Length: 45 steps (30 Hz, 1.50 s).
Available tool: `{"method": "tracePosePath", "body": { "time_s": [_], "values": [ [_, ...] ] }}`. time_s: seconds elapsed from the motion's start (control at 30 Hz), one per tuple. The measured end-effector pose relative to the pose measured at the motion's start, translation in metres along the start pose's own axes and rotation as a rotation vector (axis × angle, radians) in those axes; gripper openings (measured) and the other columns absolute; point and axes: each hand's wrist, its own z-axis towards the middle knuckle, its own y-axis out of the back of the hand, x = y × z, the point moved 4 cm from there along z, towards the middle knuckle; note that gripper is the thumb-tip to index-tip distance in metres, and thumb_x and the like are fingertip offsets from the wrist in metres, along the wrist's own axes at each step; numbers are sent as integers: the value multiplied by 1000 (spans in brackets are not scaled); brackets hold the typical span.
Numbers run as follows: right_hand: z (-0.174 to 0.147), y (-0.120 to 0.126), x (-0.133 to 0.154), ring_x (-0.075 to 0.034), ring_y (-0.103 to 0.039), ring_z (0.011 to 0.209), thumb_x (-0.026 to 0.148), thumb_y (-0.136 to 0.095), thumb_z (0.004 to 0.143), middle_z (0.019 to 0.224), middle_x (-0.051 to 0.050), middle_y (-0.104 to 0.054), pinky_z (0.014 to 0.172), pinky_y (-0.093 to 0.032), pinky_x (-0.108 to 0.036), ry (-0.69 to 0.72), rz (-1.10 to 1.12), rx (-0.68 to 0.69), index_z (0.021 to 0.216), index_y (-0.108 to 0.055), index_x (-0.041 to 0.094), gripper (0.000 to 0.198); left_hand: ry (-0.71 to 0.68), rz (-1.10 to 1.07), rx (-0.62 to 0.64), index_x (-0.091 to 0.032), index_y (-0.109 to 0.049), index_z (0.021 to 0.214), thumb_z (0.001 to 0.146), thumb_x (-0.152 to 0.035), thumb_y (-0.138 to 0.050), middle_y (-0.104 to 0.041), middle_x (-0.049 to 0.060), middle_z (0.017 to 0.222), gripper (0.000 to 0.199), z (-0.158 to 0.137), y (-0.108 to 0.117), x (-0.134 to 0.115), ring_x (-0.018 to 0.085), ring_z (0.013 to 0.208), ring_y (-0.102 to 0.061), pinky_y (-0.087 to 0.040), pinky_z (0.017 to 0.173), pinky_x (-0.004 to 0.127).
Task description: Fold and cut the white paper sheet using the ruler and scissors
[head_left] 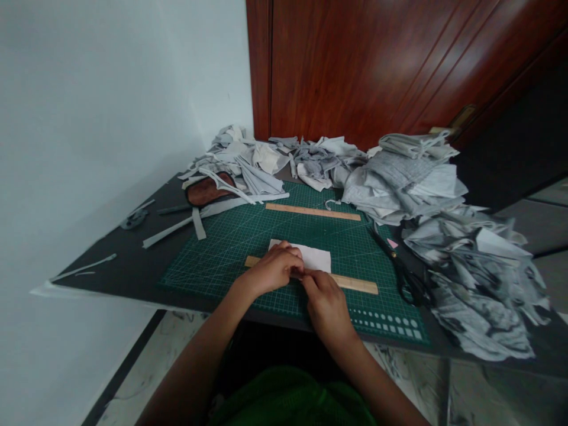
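Both hands meet over a wooden ruler lying across the green cutting mat. Just behind the ruler, partly covered by the fingers, is a small pale rectangular piece, which could be cloth or paper. My left hand has its fingers curled closed at the piece's near edge. With thumb and fingers pressed together, my right hand pinches close beside the left fingertips. Whatever lies between the fingertips is too small and covered to name.
A second wooden ruler lies farther back on the mat. Black scissors rest at its right edge. Grey cloth piles stand to the right; scraps and a brown, dark-edged pad lie back left. A wooden door rises behind.
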Motion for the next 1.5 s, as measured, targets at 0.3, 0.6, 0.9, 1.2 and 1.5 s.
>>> {"method": "tracePosePath", "body": {
  "time_s": [0.3, 0.6, 0.9, 1.2, 1.5],
  "values": [
    [-18, 10, -20, -26, -62, 86, -7, -45, 87, 96, -10, -67, 74, -51, -36, -23, -63, 8, 91, -64, 21, 34, 29, -30, -8, -23, -70, 84, 86, 0, -53, -68, 0, 97, 29, -1, -2, 2, 21, 99, -50, -41, 92, 34],
    [-27, 26, -37, -27, -66, 88, 12, -50, 100, 101, -10, -70, 79, -53, -39, -150, 105, -7, 105, -66, 21, 19, 31, -29, -14, -23, -73, 88, 86, 2, -52, -67, 1, 97, 32, -2, -1, 1, 21, 100, -50, -41, 94, 34],
    [-28, 20, -52, -17, -67, 69, 29, -56, 101, 79, 0, -70, 65, -53, -27, -317, 687, -120, 98, -64, 23, 10, 25, -20, -23, -22, -73, 87, 85, 5, -51, -68, 1, 96, 35, -1, 0, -1, 20, 98, -51, -41, 91, 33],
    [-25, 23, -48, -24, -72, 97, 15, -55, 99, 104, -8, -77, 86, -57, -41, -63, 441, -157, 111, -69, 22, 20, 32, 40, 15, -22, -72, 87, 83, 4, -51, -68, 1, 99, 34, 0, 1, -6, 21, 102, -52, -41, 95, 35],
    [-34, 27, -69, -24, -71, 89, 18, -55, 101, 100, -6, -77, 80, -53, -38, -102, 243, -227, 114, -67, 23, 19, 20, 96, -15, -21, -72, 82, 82, -1, -55, -68, 2, 94, 26, 0, 3, -13, 22, 98, -54, -42, 95, 36]
  ]
}}
